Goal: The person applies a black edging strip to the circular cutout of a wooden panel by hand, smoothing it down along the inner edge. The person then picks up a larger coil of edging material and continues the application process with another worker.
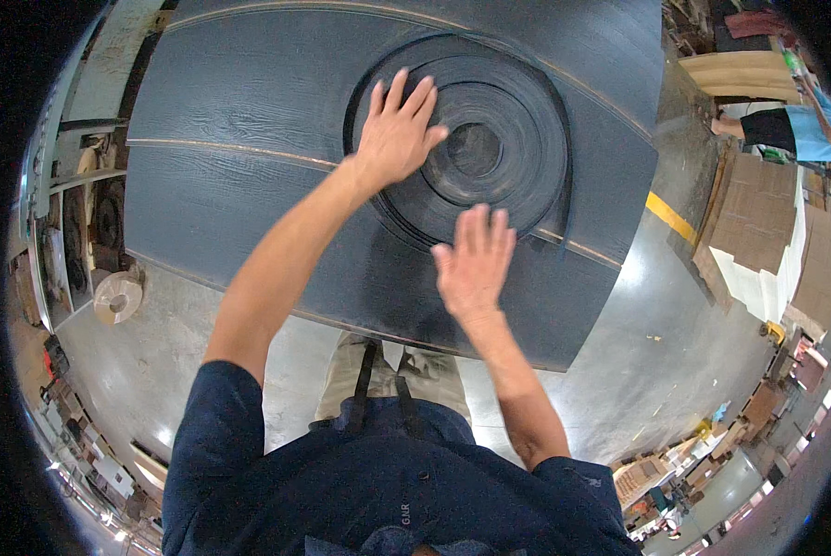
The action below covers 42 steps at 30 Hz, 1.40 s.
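A wide coil of dark, flat strip (538,139), wound in rings around a small open centre, lies flat on a dark wood-grain tabletop (239,208). Some outer turns sit loose, with gaps between them at the left and bottom. My left hand (400,132) lies over the upper left part of the coil, fingers spread and thumb toward its centre. At the coil's near edge is my right hand (476,264), palm down with fingers stretched out; whether it presses on the strip I cannot tell. Neither hand grips anything.
Light seam lines cross the tabletop. Flattened cardboard (754,218) is stacked to the right, beyond a yellow floor stripe (670,218). A person in a blue top (821,125) is at the far right. On the left, a pale roll (117,296) rests by shelving (82,236).
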{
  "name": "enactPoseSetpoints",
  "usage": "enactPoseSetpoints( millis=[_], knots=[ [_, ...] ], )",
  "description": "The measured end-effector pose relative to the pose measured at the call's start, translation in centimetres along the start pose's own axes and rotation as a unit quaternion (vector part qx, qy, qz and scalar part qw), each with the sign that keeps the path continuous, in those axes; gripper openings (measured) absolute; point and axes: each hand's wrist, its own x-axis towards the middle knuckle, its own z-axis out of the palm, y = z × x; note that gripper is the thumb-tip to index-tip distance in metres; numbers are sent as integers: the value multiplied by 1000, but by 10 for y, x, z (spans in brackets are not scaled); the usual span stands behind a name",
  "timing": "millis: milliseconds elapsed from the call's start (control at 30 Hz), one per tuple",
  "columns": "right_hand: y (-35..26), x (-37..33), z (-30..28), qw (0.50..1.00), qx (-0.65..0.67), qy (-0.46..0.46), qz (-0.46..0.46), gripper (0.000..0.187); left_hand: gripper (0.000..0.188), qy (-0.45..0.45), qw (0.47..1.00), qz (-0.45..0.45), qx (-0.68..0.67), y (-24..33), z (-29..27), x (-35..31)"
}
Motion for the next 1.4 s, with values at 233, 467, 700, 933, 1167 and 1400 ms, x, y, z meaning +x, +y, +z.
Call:
enactPoseSetpoints(
  millis=[233,467,700,933,1167,1400],
  knots=[
    [49,28,-6,996,-18,88,22,66,58,-39,998,-32,-45,21,-35,-45],
    [23,11,2,997,-59,37,23,69,62,-31,999,-32,-12,14,-15,-42],
    [7,19,5,992,70,80,-64,63,57,2,999,-17,-39,4,-13,-1],
    [175,45,-18,957,-42,258,124,47,56,54,973,-188,-127,15,-44,-126],
    [188,19,-18,976,8,141,164,39,50,51,956,-235,-169,-5,-12,-107],
    [181,-76,-15,964,1,157,213,36,44,89,962,-179,-184,-12,0,-65]
  ],
)
